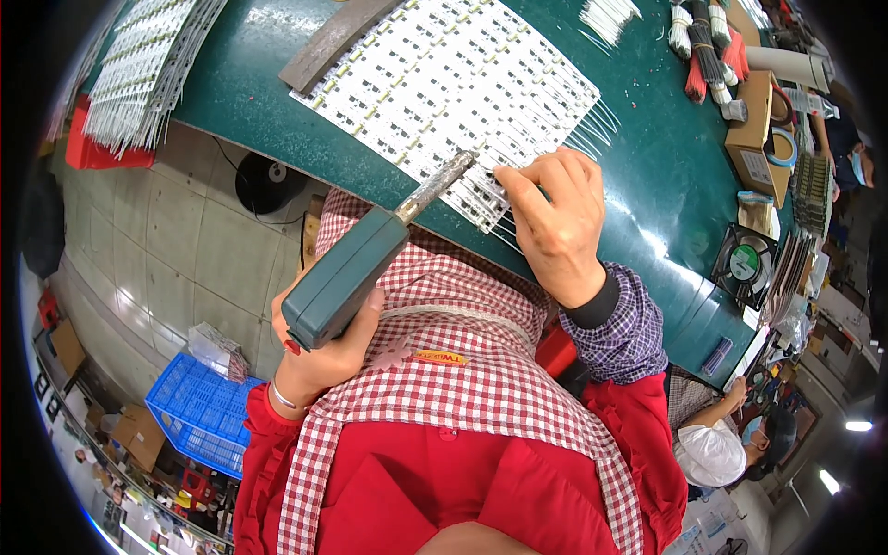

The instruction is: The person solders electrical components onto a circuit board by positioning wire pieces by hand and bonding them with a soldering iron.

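My left hand is wrapped round a dark green soldering gun. Its metal barrel reaches up and right, so that the tip lies over a white panel of small circuit boards on the table. Just right of the tip, my right hand is closed in a pinch at the panel's lower part. What sits between its thumb and forefinger is too small to make out. Thin white wires stick out past the panel's right edge, and more lie across its near corner. A dark flat bar rests along the panel's left edge.
The green table carries bundles of wires, loose white wires, a cardboard box and a small fan. Stacked wired panels stand over a red bin at left. Blue baskets sit on the floor. Another person works at right.
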Demonstrator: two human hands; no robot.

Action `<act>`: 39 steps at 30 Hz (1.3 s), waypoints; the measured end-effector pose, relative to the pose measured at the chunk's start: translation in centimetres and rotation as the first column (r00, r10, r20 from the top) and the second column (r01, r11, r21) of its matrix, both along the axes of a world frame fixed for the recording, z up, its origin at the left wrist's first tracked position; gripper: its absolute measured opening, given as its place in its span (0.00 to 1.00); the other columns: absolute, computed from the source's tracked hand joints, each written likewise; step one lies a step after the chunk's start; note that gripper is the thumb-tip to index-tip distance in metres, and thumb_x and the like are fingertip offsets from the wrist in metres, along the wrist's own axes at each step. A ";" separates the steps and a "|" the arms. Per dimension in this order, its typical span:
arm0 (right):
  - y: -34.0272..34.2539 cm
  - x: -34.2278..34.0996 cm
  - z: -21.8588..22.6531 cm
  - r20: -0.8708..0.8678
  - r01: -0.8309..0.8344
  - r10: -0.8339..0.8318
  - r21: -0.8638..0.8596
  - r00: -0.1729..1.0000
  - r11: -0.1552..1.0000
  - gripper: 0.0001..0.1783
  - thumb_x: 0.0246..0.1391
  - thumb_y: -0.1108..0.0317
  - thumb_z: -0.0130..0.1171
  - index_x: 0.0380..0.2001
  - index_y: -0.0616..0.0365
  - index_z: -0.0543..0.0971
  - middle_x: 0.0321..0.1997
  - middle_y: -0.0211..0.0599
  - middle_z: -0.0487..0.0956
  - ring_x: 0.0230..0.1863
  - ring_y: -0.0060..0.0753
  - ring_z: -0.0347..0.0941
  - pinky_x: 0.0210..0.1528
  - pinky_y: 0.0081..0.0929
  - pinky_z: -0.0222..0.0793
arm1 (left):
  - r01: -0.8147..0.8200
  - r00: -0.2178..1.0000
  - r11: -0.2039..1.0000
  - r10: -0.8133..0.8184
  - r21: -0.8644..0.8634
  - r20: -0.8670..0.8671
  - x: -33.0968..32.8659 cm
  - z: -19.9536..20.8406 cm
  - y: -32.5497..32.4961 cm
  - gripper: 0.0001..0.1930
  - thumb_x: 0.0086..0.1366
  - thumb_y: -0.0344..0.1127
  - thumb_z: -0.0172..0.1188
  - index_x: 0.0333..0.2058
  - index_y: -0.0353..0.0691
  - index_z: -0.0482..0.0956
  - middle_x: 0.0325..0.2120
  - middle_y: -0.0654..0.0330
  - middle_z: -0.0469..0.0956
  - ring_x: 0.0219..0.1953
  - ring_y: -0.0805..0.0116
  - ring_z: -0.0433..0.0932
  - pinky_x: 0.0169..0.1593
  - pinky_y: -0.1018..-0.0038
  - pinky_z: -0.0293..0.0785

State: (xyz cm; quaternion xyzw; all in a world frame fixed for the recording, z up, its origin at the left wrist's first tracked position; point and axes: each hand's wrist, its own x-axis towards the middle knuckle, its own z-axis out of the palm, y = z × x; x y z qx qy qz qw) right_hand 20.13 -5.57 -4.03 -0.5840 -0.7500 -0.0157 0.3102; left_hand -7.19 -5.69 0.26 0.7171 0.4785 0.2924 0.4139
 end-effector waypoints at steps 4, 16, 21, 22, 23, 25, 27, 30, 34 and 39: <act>-0.1 0.1 0.1 -0.010 -0.002 0.002 -0.022 1.000 1.000 0.16 0.41 0.80 0.65 0.37 0.54 0.83 0.28 0.30 0.73 0.36 0.37 0.74 0.51 0.42 0.69 | 0.027 1.000 0.999 -0.027 0.032 0.002 -0.1 0.0 0.1 0.11 0.53 0.24 0.69 0.36 0.29 0.84 0.31 0.52 0.84 0.29 0.59 0.83 0.33 0.70 0.79; -0.2 0.0 0.2 -0.018 0.003 -0.004 -0.037 1.000 0.999 0.18 0.39 0.80 0.69 0.38 0.54 0.84 0.28 0.31 0.72 0.37 0.40 0.74 0.48 0.39 0.68 | 0.059 0.998 0.997 -0.059 0.048 -0.009 0.0 0.2 0.3 0.10 0.53 0.23 0.69 0.36 0.28 0.83 0.31 0.51 0.83 0.28 0.57 0.83 0.33 0.69 0.79; -0.2 0.0 0.2 -0.011 -0.001 0.000 -0.042 1.000 0.999 0.18 0.39 0.80 0.69 0.37 0.54 0.84 0.28 0.31 0.72 0.37 0.40 0.73 0.48 0.40 0.68 | 0.087 0.996 0.994 -0.087 0.071 -0.004 0.1 0.1 0.5 0.10 0.53 0.22 0.69 0.36 0.29 0.84 0.31 0.51 0.83 0.29 0.59 0.83 0.34 0.71 0.79; -0.2 0.0 0.2 -0.012 -0.001 0.000 -0.046 1.000 0.999 0.17 0.39 0.80 0.69 0.37 0.54 0.84 0.27 0.31 0.72 0.36 0.40 0.73 0.49 0.40 0.68 | 0.087 0.996 0.994 -0.087 0.071 -0.004 0.2 0.1 0.6 0.10 0.53 0.22 0.69 0.36 0.29 0.84 0.31 0.51 0.83 0.29 0.59 0.83 0.34 0.71 0.79; -0.2 0.0 0.3 -0.013 -0.001 0.000 -0.049 1.000 0.999 0.17 0.40 0.80 0.69 0.37 0.54 0.84 0.27 0.30 0.72 0.35 0.39 0.73 0.49 0.40 0.68 | 0.075 0.997 0.997 -0.076 0.034 0.010 0.2 0.1 0.6 0.10 0.54 0.22 0.68 0.36 0.30 0.84 0.31 0.51 0.83 0.29 0.60 0.83 0.34 0.71 0.78; -0.2 0.0 0.2 -0.015 -0.001 0.000 -0.044 1.000 0.999 0.17 0.40 0.80 0.69 0.37 0.54 0.84 0.27 0.30 0.71 0.34 0.38 0.73 0.50 0.41 0.69 | 0.065 0.998 0.998 -0.065 -0.004 0.023 0.3 0.2 0.6 0.10 0.54 0.22 0.68 0.36 0.30 0.84 0.32 0.52 0.83 0.29 0.61 0.83 0.34 0.72 0.78; -0.2 -0.1 0.1 -0.019 -0.001 0.001 -0.039 1.000 0.999 0.16 0.40 0.80 0.68 0.36 0.54 0.84 0.26 0.30 0.71 0.33 0.37 0.73 0.51 0.42 0.70 | 0.050 0.998 0.998 -0.049 -0.028 0.037 0.3 0.3 0.6 0.09 0.55 0.22 0.67 0.36 0.30 0.84 0.32 0.52 0.83 0.29 0.62 0.82 0.34 0.72 0.78; -0.2 -0.1 0.1 -0.015 0.002 -0.003 -0.036 1.000 0.999 0.16 0.40 0.80 0.68 0.36 0.54 0.85 0.26 0.29 0.71 0.33 0.35 0.73 0.53 0.44 0.71 | 0.052 0.998 0.998 -0.051 -0.032 0.023 0.3 0.3 0.5 0.09 0.54 0.22 0.68 0.36 0.31 0.84 0.31 0.52 0.83 0.29 0.61 0.82 0.34 0.72 0.78; -0.1 -0.3 -0.2 -0.006 0.010 -0.011 -0.018 1.000 1.000 0.15 0.42 0.80 0.65 0.36 0.53 0.83 0.26 0.28 0.71 0.32 0.33 0.72 0.53 0.45 0.70 | 0.057 0.998 0.998 -0.057 0.000 -0.005 0.3 0.3 0.5 0.08 0.54 0.22 0.68 0.35 0.31 0.84 0.32 0.52 0.83 0.29 0.60 0.82 0.34 0.71 0.78; -0.1 -0.2 0.1 0.001 0.010 -0.010 -0.029 1.000 1.000 0.16 0.41 0.80 0.68 0.36 0.53 0.84 0.26 0.29 0.71 0.33 0.34 0.73 0.53 0.44 0.71 | 0.020 1.000 0.999 -0.019 0.040 -0.018 -0.4 -0.7 -0.3 0.10 0.53 0.24 0.69 0.35 0.30 0.84 0.30 0.53 0.84 0.28 0.59 0.83 0.32 0.70 0.79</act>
